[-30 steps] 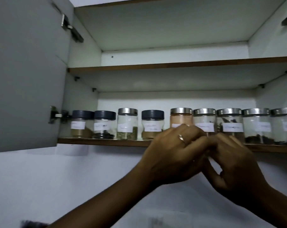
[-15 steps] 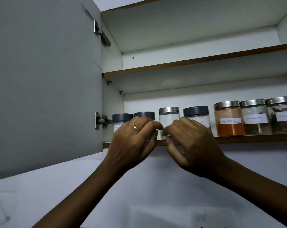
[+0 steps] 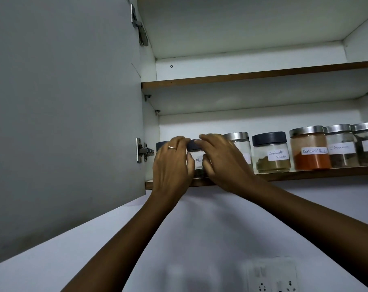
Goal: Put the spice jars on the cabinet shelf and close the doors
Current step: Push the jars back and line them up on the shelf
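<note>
A: What is seen at the far left?

B: The grey left door is seen swung wide open, with its hinge beside the lower shelf. A dark-lidded jar is mostly hidden behind the left hand.

A: And the jar being handled?

B: A second dark-lidded jar, upright with its long axis vertical and its label faced outward, is clasped between both hands on the shelf's front edge. The left hand is curled against its left side; the right hand is cupped over its right side and lid.

A: What stands further right?

B: A steel-lidded jar, the coriander jar, the red chilli jar and the cinnamon jar are lined up upright.

A: What is changed?

B: Half a second ago the hands were held together below the shelf edge; now they are raised onto the jar.
</note>
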Action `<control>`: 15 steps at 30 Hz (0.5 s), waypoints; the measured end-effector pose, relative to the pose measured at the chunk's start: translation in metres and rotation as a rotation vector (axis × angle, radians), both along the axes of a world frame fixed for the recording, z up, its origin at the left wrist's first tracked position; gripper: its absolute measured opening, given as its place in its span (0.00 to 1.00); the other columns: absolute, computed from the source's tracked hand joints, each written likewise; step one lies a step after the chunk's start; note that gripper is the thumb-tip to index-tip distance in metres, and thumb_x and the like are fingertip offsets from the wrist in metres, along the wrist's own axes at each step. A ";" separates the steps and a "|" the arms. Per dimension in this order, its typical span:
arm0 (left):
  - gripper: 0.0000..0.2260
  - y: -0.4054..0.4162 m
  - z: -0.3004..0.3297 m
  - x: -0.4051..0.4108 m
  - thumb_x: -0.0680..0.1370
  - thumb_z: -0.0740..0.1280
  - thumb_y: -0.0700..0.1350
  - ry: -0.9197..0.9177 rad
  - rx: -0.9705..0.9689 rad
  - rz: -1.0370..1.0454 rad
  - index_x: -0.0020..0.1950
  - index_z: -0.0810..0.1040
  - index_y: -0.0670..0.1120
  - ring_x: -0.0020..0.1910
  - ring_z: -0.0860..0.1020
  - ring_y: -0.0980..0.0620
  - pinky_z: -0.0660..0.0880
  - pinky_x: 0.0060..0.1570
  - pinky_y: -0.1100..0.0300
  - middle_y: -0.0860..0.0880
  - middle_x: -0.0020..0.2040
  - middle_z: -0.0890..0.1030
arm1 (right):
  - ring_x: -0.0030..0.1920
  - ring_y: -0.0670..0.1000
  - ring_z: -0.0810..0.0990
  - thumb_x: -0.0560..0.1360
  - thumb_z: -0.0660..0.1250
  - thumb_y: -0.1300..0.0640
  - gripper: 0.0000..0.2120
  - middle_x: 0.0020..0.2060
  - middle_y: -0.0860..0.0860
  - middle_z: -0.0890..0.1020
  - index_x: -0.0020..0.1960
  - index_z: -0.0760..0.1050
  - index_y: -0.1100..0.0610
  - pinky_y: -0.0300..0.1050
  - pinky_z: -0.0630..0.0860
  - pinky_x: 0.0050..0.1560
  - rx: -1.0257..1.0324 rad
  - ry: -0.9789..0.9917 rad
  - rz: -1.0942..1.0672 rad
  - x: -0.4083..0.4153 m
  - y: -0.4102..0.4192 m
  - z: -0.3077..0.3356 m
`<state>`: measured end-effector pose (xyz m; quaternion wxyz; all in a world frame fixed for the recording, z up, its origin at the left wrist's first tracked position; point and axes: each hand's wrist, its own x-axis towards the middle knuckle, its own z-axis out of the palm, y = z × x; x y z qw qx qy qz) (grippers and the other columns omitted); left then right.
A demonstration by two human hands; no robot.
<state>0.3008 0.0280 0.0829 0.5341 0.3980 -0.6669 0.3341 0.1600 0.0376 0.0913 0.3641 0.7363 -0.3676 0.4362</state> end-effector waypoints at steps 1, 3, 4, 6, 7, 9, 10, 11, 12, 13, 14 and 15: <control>0.19 -0.007 0.003 0.000 0.76 0.61 0.41 0.014 0.058 0.031 0.67 0.72 0.43 0.67 0.70 0.47 0.63 0.66 0.55 0.46 0.68 0.73 | 0.69 0.55 0.67 0.73 0.60 0.64 0.24 0.68 0.56 0.71 0.69 0.68 0.59 0.47 0.62 0.68 0.041 -0.014 -0.021 0.001 -0.007 0.004; 0.23 -0.018 0.010 0.003 0.76 0.60 0.41 0.028 0.154 0.080 0.72 0.66 0.43 0.73 0.61 0.48 0.55 0.73 0.53 0.45 0.74 0.65 | 0.73 0.54 0.62 0.74 0.59 0.64 0.26 0.72 0.55 0.66 0.72 0.63 0.59 0.47 0.59 0.72 0.104 -0.007 -0.071 0.002 -0.019 0.012; 0.24 -0.022 0.013 0.006 0.76 0.59 0.42 0.029 0.190 0.090 0.73 0.64 0.43 0.75 0.59 0.48 0.52 0.74 0.52 0.45 0.75 0.62 | 0.73 0.54 0.60 0.74 0.58 0.65 0.27 0.73 0.55 0.64 0.73 0.62 0.60 0.47 0.58 0.72 0.131 0.000 -0.088 0.001 -0.024 0.016; 0.25 -0.030 0.021 0.013 0.77 0.59 0.42 -0.001 0.235 0.116 0.74 0.62 0.42 0.76 0.56 0.47 0.50 0.76 0.50 0.45 0.76 0.60 | 0.74 0.54 0.59 0.73 0.58 0.68 0.29 0.74 0.56 0.63 0.74 0.60 0.60 0.46 0.58 0.73 0.200 -0.002 -0.099 -0.001 -0.032 0.022; 0.25 -0.033 0.025 0.017 0.77 0.59 0.42 -0.030 0.252 0.137 0.74 0.61 0.42 0.76 0.56 0.47 0.50 0.76 0.49 0.45 0.76 0.60 | 0.74 0.54 0.59 0.73 0.58 0.69 0.29 0.74 0.56 0.63 0.74 0.60 0.60 0.46 0.59 0.73 0.235 -0.004 -0.100 -0.003 -0.034 0.025; 0.25 -0.039 0.032 0.026 0.78 0.58 0.42 -0.091 0.297 0.179 0.75 0.59 0.41 0.75 0.58 0.47 0.51 0.75 0.50 0.44 0.76 0.61 | 0.71 0.56 0.65 0.72 0.57 0.71 0.27 0.70 0.58 0.69 0.70 0.65 0.62 0.48 0.67 0.66 0.264 -0.001 -0.100 -0.006 -0.038 0.028; 0.25 -0.041 0.034 0.029 0.78 0.58 0.43 -0.112 0.320 0.195 0.75 0.59 0.42 0.74 0.59 0.46 0.52 0.74 0.50 0.44 0.75 0.63 | 0.67 0.58 0.69 0.71 0.56 0.71 0.24 0.65 0.58 0.73 0.66 0.68 0.62 0.48 0.70 0.58 0.264 -0.005 -0.096 -0.008 -0.039 0.029; 0.24 -0.043 0.035 0.032 0.79 0.57 0.43 -0.126 0.337 0.207 0.75 0.59 0.42 0.74 0.61 0.46 0.53 0.74 0.50 0.44 0.75 0.64 | 0.62 0.59 0.72 0.70 0.56 0.71 0.21 0.60 0.57 0.76 0.61 0.70 0.61 0.47 0.71 0.50 0.263 -0.013 -0.093 -0.009 -0.040 0.030; 0.23 -0.045 0.036 0.033 0.80 0.57 0.43 -0.137 0.349 0.217 0.75 0.59 0.42 0.73 0.62 0.46 0.53 0.73 0.50 0.44 0.74 0.65 | 0.59 0.59 0.74 0.69 0.56 0.71 0.20 0.57 0.57 0.76 0.59 0.71 0.61 0.47 0.70 0.46 0.256 -0.012 -0.096 -0.010 -0.041 0.030; 0.23 -0.047 0.037 0.034 0.80 0.57 0.44 -0.147 0.353 0.226 0.75 0.59 0.43 0.72 0.63 0.46 0.53 0.73 0.50 0.44 0.73 0.66 | 0.58 0.60 0.75 0.70 0.56 0.71 0.20 0.57 0.57 0.76 0.60 0.71 0.61 0.47 0.71 0.45 0.246 0.000 -0.108 -0.010 -0.042 0.030; 0.22 -0.048 0.037 0.035 0.80 0.57 0.44 -0.154 0.346 0.232 0.74 0.61 0.44 0.71 0.65 0.46 0.54 0.73 0.50 0.44 0.72 0.68 | 0.57 0.60 0.75 0.70 0.56 0.70 0.21 0.58 0.57 0.76 0.62 0.71 0.61 0.48 0.71 0.46 0.235 0.019 -0.126 -0.010 -0.043 0.031; 0.21 -0.050 0.037 0.036 0.80 0.57 0.44 -0.156 0.332 0.233 0.73 0.62 0.44 0.70 0.67 0.46 0.55 0.72 0.50 0.44 0.71 0.69 | 0.57 0.60 0.75 0.70 0.57 0.70 0.21 0.58 0.57 0.76 0.62 0.71 0.61 0.48 0.72 0.47 0.228 0.036 -0.140 -0.010 -0.044 0.032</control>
